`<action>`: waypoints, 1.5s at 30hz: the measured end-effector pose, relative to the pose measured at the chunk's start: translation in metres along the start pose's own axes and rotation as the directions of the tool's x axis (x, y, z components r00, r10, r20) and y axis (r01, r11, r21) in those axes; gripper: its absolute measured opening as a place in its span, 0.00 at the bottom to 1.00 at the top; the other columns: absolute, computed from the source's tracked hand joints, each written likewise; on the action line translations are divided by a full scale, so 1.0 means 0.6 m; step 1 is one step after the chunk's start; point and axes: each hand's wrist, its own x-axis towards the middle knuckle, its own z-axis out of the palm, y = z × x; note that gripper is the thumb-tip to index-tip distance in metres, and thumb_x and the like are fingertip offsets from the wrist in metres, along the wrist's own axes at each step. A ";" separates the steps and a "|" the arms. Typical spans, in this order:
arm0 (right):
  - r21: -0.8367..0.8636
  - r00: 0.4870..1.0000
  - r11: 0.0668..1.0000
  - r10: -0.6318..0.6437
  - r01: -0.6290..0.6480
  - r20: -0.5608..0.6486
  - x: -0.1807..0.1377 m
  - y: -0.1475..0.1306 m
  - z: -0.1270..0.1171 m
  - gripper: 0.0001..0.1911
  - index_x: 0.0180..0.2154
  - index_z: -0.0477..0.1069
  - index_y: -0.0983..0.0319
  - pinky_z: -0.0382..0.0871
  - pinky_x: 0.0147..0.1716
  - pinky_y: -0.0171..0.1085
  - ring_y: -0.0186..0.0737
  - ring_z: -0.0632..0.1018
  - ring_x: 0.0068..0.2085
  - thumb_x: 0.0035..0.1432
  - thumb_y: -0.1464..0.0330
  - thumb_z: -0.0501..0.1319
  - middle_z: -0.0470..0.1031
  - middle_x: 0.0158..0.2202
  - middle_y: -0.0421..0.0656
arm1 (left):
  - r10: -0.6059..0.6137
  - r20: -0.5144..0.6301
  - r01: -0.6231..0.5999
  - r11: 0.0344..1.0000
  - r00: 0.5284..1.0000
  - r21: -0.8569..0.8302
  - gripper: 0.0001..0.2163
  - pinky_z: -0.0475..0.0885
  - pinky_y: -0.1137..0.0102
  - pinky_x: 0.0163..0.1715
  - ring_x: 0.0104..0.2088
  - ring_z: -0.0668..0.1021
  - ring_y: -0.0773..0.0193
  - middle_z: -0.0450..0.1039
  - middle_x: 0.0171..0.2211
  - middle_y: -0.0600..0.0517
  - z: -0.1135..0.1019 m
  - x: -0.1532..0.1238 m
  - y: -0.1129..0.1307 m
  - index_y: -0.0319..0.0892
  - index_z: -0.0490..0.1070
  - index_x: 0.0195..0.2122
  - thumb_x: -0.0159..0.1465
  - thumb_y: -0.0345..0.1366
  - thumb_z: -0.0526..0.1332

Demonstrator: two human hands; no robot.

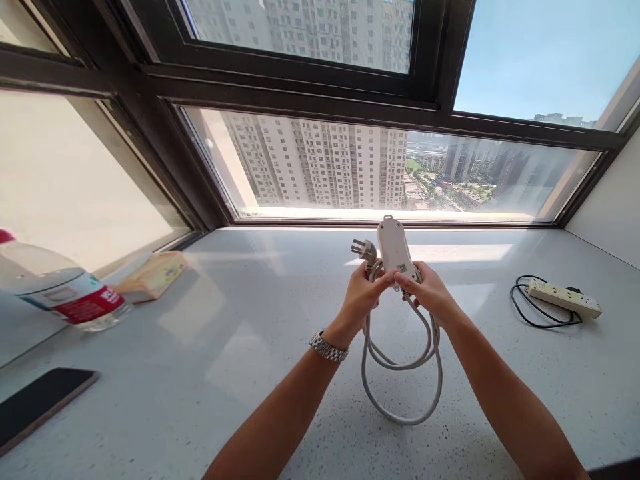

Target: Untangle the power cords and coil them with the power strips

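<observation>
Both hands hold a white power strip (pixel 395 247) above the sill, its screwed underside with a small green label facing me. My left hand (pixel 364 293) is closed around the looped grey cord (pixel 400 421) near the plug, its thumb against the strip's lower end. The plug (pixel 365 250) sticks up to the left with its metal prongs showing. My right hand (pixel 429 291) grips the lower right of the strip, thumb on the underside, other fingers mostly hidden behind. Loops of cord hang below both hands.
A second power strip (pixel 565 297) with a black cord lies at the right on the speckled white sill (pixel 280 387). At the left are a large water bottle (pixel 65 287), a tissue pack (pixel 155 275) and a dark phone (pixel 45 403). Dark-framed windows stand behind.
</observation>
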 end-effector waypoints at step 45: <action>0.091 0.994 0.994 0.073 -0.066 -0.076 0.045 0.052 -0.061 0.27 0.36 0.72 0.63 0.65 0.23 0.36 0.42 0.73 0.31 0.36 0.54 0.71 0.72 0.31 0.45 | -0.266 -0.070 0.205 0.862 0.961 -0.464 0.11 0.49 0.82 0.11 0.13 0.55 0.80 0.50 0.14 0.64 -0.045 0.031 0.019 0.35 0.71 0.28 0.48 0.34 0.71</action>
